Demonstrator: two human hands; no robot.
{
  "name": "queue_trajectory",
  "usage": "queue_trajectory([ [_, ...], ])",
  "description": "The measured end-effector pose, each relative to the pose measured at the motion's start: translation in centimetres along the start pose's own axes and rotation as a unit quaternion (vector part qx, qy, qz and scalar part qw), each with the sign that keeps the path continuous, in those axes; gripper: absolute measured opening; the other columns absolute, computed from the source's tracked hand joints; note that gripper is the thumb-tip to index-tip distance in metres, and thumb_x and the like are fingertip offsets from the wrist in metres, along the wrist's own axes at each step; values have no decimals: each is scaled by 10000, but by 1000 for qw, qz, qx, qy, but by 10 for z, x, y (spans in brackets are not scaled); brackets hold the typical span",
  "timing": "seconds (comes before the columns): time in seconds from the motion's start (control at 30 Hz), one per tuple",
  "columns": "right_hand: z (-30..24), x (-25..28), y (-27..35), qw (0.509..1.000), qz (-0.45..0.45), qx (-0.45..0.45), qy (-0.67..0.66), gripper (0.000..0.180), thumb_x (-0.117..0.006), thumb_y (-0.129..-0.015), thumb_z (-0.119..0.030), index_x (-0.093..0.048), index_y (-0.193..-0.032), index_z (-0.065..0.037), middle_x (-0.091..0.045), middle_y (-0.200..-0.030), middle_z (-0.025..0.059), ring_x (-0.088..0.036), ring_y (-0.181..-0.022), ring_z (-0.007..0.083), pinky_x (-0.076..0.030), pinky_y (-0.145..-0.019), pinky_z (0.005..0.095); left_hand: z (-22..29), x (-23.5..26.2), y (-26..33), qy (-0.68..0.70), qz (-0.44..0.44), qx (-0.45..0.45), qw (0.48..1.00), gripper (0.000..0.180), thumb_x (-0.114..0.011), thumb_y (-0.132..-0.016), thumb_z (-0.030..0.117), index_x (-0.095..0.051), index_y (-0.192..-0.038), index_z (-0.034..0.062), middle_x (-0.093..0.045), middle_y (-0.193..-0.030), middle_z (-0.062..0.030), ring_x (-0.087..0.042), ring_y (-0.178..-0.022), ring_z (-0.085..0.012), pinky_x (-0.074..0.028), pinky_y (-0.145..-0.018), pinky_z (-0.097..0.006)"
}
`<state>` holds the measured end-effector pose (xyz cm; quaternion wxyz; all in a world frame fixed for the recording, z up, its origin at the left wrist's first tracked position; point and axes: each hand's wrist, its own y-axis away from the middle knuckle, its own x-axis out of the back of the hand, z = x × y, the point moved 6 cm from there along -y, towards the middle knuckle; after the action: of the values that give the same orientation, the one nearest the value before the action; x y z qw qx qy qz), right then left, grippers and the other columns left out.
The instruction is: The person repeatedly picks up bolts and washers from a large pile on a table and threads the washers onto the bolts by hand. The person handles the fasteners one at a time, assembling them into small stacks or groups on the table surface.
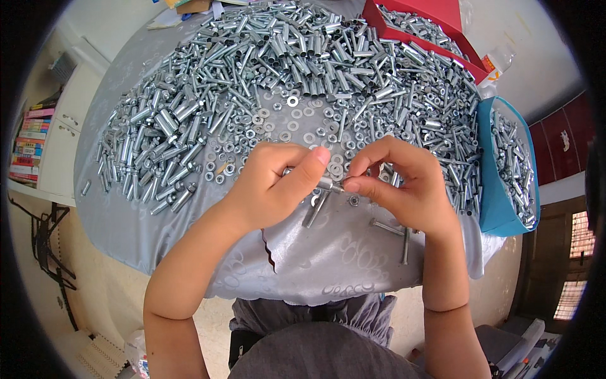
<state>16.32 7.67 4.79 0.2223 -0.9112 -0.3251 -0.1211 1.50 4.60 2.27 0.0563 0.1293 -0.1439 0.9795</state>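
My left hand (278,186) is closed around a metal sleeve anchor bolt (328,184), whose threaded end points right. At that tip, the thumb and forefinger of my right hand (404,183) are pinched together; any small part between them is hidden. Just below the hands, a loose metal sleeve (316,210) lies on the grey tablecloth (309,252), and a hex nut (353,200) sits to its right. Two loose bolts, one lying crosswise (386,227) and one pointing toward me (405,246), rest under my right wrist. Flat washers (292,101) and nuts are scattered beyond my hands.
A large heap of metal sleeves (303,47) covers the table's far side. Assembled anchor bolts (167,139) are piled at left. A red box (470,57) at far right and a blue bin (489,158) at right hold more hardware. A clear bottle (499,60) stands behind.
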Motion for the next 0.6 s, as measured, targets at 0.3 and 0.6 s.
queue_trajectory([
  [0.3, 5, 2, 0, 988, -3, -40, -146, 121, -690, -728, -3, -606, -812, -23, -600, -778, 12, -544, -702, 74, -424, -624, 208, -10, 0, 4, 91, 3, 104, 990, 451, -468, -918, 285, -430, -559, 16, -354, -515, 37, -313, -520, -43, -268, -451, -248],
  [0.6, 5, 0, -1, 996, 21, 0, -86, 179, -728, -685, -26, -606, -816, -36, -596, -783, 9, -544, -719, 93, -418, -634, 212, -3, -4, 4, 100, -31, 75, 992, 450, -469, -919, 292, -415, -557, 30, -342, -526, 61, -293, -533, -30, -246, -454, -246],
])
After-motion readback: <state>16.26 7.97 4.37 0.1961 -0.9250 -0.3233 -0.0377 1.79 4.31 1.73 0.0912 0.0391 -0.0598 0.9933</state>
